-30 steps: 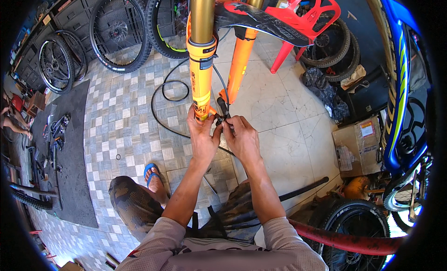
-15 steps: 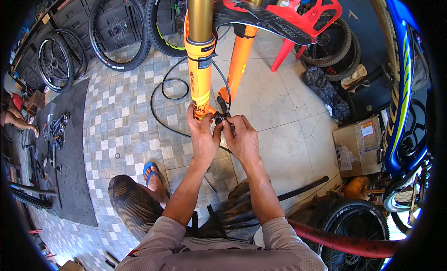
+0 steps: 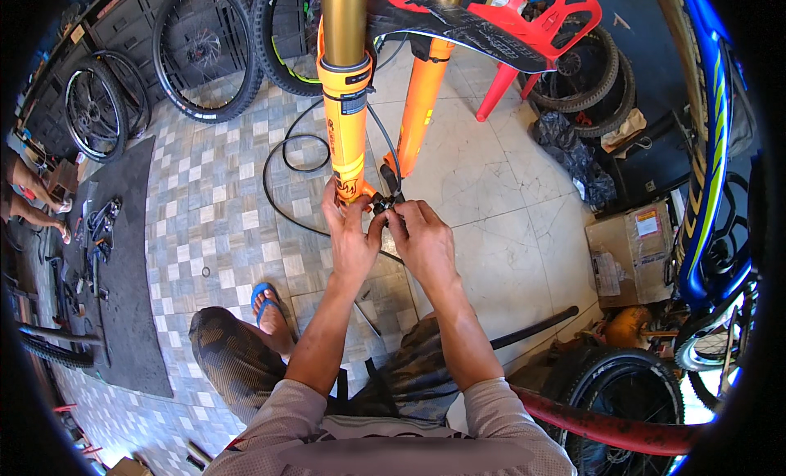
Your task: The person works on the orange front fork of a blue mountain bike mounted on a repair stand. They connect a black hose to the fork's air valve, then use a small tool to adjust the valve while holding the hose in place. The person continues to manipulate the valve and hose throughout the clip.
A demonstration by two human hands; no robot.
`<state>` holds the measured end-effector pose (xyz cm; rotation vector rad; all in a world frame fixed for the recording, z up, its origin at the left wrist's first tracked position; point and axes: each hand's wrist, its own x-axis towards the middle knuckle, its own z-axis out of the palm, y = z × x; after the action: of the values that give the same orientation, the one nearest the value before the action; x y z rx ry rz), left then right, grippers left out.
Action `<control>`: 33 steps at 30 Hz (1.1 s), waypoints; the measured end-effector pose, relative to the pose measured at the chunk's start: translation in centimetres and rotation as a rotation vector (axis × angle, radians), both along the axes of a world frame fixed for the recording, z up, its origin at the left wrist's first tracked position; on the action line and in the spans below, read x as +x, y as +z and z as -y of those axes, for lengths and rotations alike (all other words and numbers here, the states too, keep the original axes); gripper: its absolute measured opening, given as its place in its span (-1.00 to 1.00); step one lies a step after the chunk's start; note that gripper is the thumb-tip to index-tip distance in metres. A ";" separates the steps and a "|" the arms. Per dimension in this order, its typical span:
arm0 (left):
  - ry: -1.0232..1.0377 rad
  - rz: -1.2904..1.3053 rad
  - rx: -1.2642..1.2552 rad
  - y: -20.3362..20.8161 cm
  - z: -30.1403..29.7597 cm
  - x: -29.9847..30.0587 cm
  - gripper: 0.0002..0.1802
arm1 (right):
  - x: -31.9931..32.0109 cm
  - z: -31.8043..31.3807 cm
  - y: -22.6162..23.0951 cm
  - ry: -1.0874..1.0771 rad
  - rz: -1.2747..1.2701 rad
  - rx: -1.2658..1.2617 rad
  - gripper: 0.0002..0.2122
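A suspension fork with orange lower legs (image 3: 345, 136) and gold upper tubes stands in front of me. At the foot of its left leg is a small black brake caliper (image 3: 382, 203). My left hand (image 3: 352, 245) is closed round the leg's lower end, its thumb against the caliper. Fingers of my right hand (image 3: 426, 240) are pinched together at the caliper's right side, where the black hose comes in; what they hold is hidden. The black brake hose (image 3: 268, 185) loops over the floor left of the fork and passes behind my hands.
A black fender (image 3: 458, 32) spans the fork, close to a red plastic chair (image 3: 485, 91). Wheels (image 3: 206, 54) lean at the back left. On the right are a cardboard box (image 3: 626, 259) and a blue bike frame (image 3: 708, 173). Tools lie on a dark mat (image 3: 123, 312); another person's legs (image 3: 37, 198) show far left.
The fork and caliper have shifted slightly left in view. Both hands stay at the caliper with small finger movements. At the far left, more of the other person's legs shows.
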<state>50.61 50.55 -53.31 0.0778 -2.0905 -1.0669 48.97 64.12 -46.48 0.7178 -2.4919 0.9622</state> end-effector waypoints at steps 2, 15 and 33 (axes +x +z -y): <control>-0.002 0.005 -0.007 0.1 0.1 0.1 -0.56 | 0.0 0.0 0.2 0.004 -0.003 0.021 -0.86; -0.038 0.038 0.006 0.6 0.4 0.3 -0.54 | 0.1 0.2 0.4 0.001 0.023 0.073 -0.87; -0.026 0.029 0.083 0.6 -0.8 0.4 -0.55 | -0.3 -0.5 0.0 -0.042 0.081 0.009 -0.84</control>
<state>50.97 51.37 -52.74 0.1077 -2.0775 -1.1746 48.64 64.58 -46.51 0.6385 -2.5717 0.9847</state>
